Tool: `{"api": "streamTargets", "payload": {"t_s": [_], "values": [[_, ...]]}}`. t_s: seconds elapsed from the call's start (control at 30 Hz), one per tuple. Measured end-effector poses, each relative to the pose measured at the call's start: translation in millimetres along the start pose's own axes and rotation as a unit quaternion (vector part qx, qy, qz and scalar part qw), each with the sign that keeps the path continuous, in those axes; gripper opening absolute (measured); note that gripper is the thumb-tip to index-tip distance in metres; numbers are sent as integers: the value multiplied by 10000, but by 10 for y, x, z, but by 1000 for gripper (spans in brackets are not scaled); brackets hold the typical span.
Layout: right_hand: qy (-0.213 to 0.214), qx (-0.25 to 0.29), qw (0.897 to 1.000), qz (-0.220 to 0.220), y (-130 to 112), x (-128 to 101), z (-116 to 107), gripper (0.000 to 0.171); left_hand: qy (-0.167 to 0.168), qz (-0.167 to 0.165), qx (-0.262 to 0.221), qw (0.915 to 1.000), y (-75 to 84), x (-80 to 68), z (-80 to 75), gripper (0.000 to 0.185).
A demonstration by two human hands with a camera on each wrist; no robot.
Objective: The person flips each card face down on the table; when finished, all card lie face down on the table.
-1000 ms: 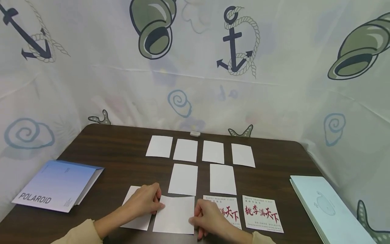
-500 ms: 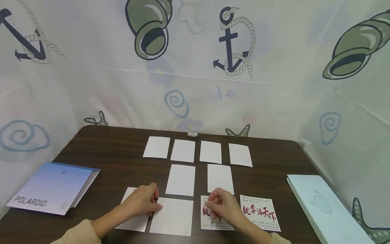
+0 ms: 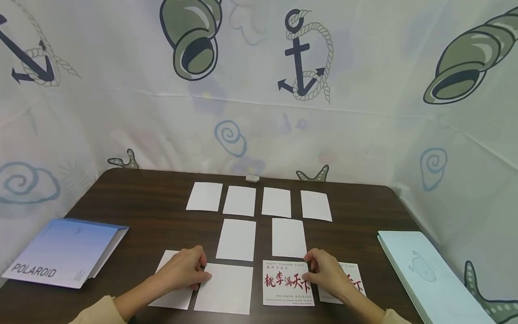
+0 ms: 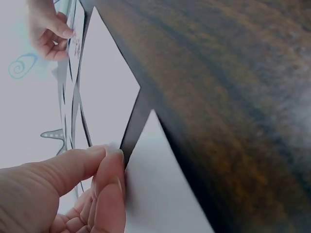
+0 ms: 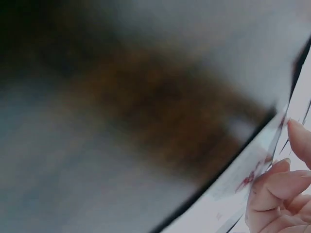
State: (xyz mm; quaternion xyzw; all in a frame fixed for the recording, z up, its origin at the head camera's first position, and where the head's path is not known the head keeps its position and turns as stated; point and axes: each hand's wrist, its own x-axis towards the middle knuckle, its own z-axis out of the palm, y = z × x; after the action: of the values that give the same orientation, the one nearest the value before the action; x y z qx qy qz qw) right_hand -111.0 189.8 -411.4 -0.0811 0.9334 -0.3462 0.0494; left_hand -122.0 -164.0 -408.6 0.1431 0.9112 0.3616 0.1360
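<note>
Two hands among cards laid out on a dark wooden table

The left hand (image 3: 184, 270) rests on the nearest row, fingers curled, fingertips (image 4: 109, 167) touching the left edge of a blank white card (image 3: 224, 294) and lying over the blank card (image 3: 171, 292) left of it; whether they pinch it I cannot tell. The right hand (image 3: 329, 276) lies further right, fingers bent at the right edge of the red-lettered card (image 3: 287, 283), covering much of a second red-lettered card (image 3: 352, 285) beside it; its hold is unclear. Six more blank cards (image 3: 238, 200) lie in two farther rows. A Polaroid folder (image 3: 64, 249) sits far left, a pale blue book (image 3: 429, 274) at the right
</note>
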Motion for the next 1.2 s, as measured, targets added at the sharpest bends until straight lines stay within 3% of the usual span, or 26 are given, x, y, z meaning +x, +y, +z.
{"api": "streamTargets", "payload": {"t_s": [0.23,0.47,0.73,0.97,1.1,1.2], "values": [[-230,-122,9996,-84,34,36,-31,35,-95,725,-332,9968,173,182,71,20],[-289,42,9993,-250,76,41,-14,34,-80,1308,-689,9890,520,529,391,23],[-65,106,9979,-638,106,18,29,35,-219,1085,-949,9893,667,706,579,7],[122,71,9987,-484,77,11,-15,34,-331,813,-1196,9889,709,747,593,6],[406,423,9977,-332,-49,-22,-16,28,-484,528,-1585,9848,744,759,563,5],[244,963,9939,-483,-183,-55,26,20,-568,419,-1887,9795,780,766,534,5]]}}
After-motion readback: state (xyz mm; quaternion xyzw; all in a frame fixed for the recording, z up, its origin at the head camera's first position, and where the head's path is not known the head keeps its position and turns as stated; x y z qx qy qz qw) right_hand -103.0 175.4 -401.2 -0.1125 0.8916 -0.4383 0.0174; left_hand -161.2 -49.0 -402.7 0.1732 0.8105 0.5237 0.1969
